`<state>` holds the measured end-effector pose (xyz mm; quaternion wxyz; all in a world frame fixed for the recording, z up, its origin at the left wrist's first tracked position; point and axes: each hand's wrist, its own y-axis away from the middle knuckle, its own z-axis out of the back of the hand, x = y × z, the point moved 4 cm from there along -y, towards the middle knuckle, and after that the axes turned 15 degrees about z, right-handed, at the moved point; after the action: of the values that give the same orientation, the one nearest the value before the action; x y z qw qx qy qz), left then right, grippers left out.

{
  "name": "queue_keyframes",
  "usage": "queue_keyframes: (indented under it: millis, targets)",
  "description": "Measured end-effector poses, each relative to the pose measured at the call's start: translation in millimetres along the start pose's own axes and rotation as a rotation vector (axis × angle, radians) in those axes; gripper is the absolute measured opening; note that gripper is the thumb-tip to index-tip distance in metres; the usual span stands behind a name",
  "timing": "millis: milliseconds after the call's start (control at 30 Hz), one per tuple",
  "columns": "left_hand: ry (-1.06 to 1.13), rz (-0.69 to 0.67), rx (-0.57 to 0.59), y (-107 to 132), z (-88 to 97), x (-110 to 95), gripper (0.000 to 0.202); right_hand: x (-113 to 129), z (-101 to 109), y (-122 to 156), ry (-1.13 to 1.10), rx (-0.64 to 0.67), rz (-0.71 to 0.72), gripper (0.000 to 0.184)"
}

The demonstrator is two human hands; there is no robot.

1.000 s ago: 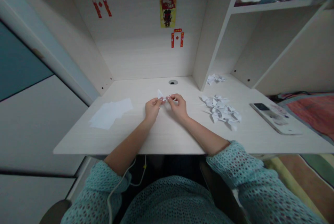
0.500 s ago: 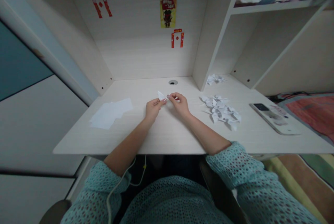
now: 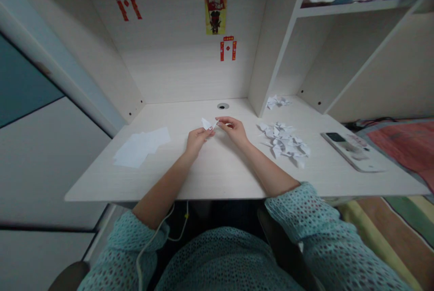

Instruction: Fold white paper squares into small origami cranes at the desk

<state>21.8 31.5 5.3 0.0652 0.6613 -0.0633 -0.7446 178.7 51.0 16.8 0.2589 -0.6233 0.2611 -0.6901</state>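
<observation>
since a moment ago the right hand (image 3: 234,129) edges slightly farther over the desk (image 3: 224,178), and a narrow end of the folded paper (image 3: 205,123) shows between it and the left hand (image 3: 196,140); i take it the work is on that end. in this head view the right fingertips pinch that end, the left ones close on its body. flat sheets (image 3: 140,146) lie left, small folded pieces (image 3: 284,140) right

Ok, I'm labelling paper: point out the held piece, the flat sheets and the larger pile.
Held piece (image 3: 205,123), head view: its pointed upper-left part.
Flat sheets (image 3: 141,147), head view: middle of the spread.
Larger pile (image 3: 284,140), head view: around its middle.
</observation>
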Motion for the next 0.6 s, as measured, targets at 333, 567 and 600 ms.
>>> queue_keyframes:
  millis: [333, 567, 600]
  targets:
    - [-0.078, -0.017, -0.013, -2.7, 4.1, -2.4, 0.039, 1.6, 0.3, -0.3, 0.046, 0.048, 0.052, 0.020]
    - [-0.071, -0.023, 0.003, -6.5, 4.8, 0.4, 0.036, 8.8, 0.8, -0.6, 0.079, 0.073, 0.115, 0.018]
    - [-0.067, -0.025, 0.002, -6.3, 4.8, 0.5, 0.036, 9.4, 0.8, -0.5, 0.086, 0.076, 0.115, 0.018]
